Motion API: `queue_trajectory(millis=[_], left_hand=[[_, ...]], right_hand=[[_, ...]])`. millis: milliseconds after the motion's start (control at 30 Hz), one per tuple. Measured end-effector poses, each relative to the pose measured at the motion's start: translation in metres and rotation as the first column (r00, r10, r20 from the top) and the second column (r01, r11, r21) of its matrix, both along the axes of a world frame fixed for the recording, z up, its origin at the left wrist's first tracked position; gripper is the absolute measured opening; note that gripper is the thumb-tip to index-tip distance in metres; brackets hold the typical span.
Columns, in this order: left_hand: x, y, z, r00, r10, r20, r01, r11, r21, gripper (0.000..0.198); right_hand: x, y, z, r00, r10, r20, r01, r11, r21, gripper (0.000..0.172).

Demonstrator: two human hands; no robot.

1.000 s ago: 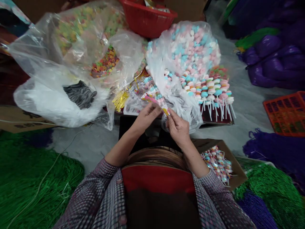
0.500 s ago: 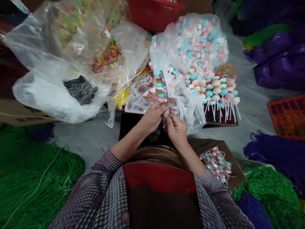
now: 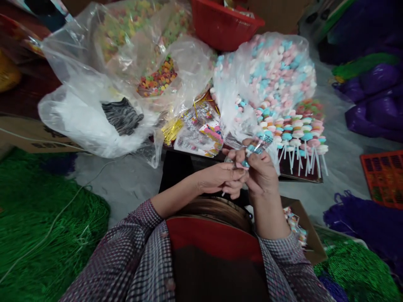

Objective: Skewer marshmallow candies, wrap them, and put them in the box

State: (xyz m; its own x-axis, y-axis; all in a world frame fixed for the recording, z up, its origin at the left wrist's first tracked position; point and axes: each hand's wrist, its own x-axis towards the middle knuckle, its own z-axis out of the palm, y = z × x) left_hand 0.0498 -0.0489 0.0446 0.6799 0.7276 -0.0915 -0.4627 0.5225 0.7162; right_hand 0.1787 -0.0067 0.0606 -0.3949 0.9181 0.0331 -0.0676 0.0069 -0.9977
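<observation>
While both hands meet close in front of the body, the left hand [image 3: 220, 182] and the right hand [image 3: 263, 176] each close their grip on one wrapped candy stick [image 3: 256, 147], whose blue and pink pieces show through clear film. The right grip pinches the upper part and the left grip pinches the lower end, with the fingertips of the two hands touching. The stick is tilted, its top toward the right, just above the near edge of the dark table [image 3: 174, 170].

- **Just beyond:** a clear bag of pastel candies [image 3: 277, 71] and a row of unwrapped candy sticks [image 3: 299, 134].
- **Farther left:** printed sleeves [image 3: 201, 136], gold ties [image 3: 171, 130] and a bag of coloured rings [image 3: 157, 79].
- **Behind:** a red basket [image 3: 223, 27].
- **Beside the right forearm:** a cardboard box [image 3: 310, 239].
</observation>
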Motion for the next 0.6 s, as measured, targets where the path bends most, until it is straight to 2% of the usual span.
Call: queue_trajectory(millis=[33,67,133,167,200,233,267,333,367,400,433,467,500,567,600], left_hand=[[-0.002,0.003,-0.003,0.983,0.130,-0.126,-0.121,0.990,0.076,0.044],[-0.005,0.007,-0.006,0.924,0.282,-0.258,-0.240,0.953,0.182,0.040],[-0.010,0.013,-0.010,0.701,0.559,-0.443,-0.400,0.823,0.403,0.032],[-0.013,0.015,-0.011,0.610,0.633,-0.477,-0.429,0.770,0.473,0.030],[-0.015,0.016,-0.012,0.579,0.661,-0.478,-0.446,0.747,0.493,0.032],[-0.018,0.017,-0.012,0.617,0.645,-0.451,-0.458,0.760,0.461,0.036],[-0.021,0.016,-0.012,0.707,0.584,-0.400,-0.448,0.806,0.386,0.041],[-0.026,0.014,-0.010,0.894,0.382,-0.234,-0.339,0.918,0.204,0.051],[-0.029,0.013,-0.009,0.941,0.299,-0.159,-0.277,0.950,0.144,0.054],[-0.032,0.013,-0.008,0.953,0.274,-0.126,-0.259,0.958,0.122,0.055],[-0.035,0.013,-0.008,0.939,0.310,-0.148,-0.289,0.946,0.145,0.054],[-0.038,0.013,-0.009,0.887,0.409,-0.214,-0.369,0.907,0.205,0.052],[-0.042,0.014,-0.011,0.786,0.543,-0.294,-0.467,0.834,0.293,0.049],[-0.052,0.017,-0.016,0.505,0.760,-0.408,-0.593,0.649,0.476,0.045],[-0.057,0.018,-0.020,0.399,0.809,-0.432,-0.622,0.585,0.521,0.043]], right_hand=[[-0.006,-0.001,-0.005,0.996,-0.092,0.009,0.092,0.996,0.022,0.047],[-0.011,-0.001,-0.011,0.982,-0.190,0.014,0.189,0.981,0.054,0.042],[-0.016,0.001,-0.020,0.932,-0.363,0.003,0.360,0.925,0.122,0.036],[-0.016,0.003,-0.022,0.914,-0.405,-0.003,0.401,0.905,0.141,0.035],[-0.015,0.005,-0.022,0.916,-0.400,-0.001,0.396,0.906,0.146,0.034],[-0.013,0.008,-0.020,0.939,-0.345,0.007,0.341,0.930,0.139,0.036],[-0.011,0.010,-0.017,0.968,-0.251,0.020,0.246,0.961,0.122,0.039],[-0.008,0.015,-0.008,0.998,-0.045,0.043,0.041,0.996,0.078,0.045],[-0.008,0.018,-0.005,0.998,0.011,0.055,-0.015,0.998,0.065,0.045],[-0.010,0.020,-0.003,0.997,0.019,0.068,-0.024,0.998,0.064,0.042],[-0.015,0.024,-0.002,0.997,-0.014,0.080,0.008,0.997,0.074,0.039],[-0.020,0.027,-0.003,0.994,-0.069,0.086,0.062,0.994,0.091,0.037],[-0.027,0.031,-0.005,0.988,-0.121,0.092,0.110,0.988,0.107,0.036],[-0.043,0.043,-0.009,0.983,-0.120,0.137,0.105,0.988,0.111,0.037],[-0.051,0.051,-0.011,0.983,-0.062,0.173,0.046,0.994,0.098,0.037]])
